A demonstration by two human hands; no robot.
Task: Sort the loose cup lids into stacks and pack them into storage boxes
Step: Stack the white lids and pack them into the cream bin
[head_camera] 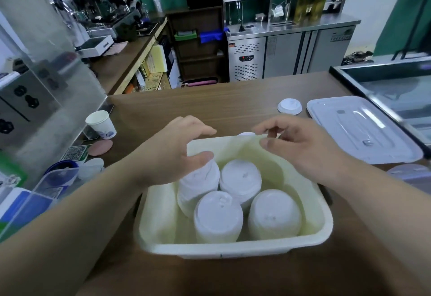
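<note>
A cream storage box (233, 248) stands on the wooden counter in front of me. Inside it are several stacks of white cup lids (240, 179). The far left stack (198, 188) leans. My left hand (172, 151) is spread over that stack, its thumb touching the top and its fingers straight above the box's far rim. My right hand (300, 146) hovers over the far right rim with loosely curled fingers and nothing visible in them. One loose lid (289, 106) lies on the counter beyond the box. Another lid (246, 134) peeks out behind the far rim.
A clear box cover (359, 130) lies to the right, beside a glass display case (396, 90). On the left are a paper cup (101, 124), a pink coaster (100, 147) and clear containers (56, 179). A second clear cover (410, 174) is at the right edge.
</note>
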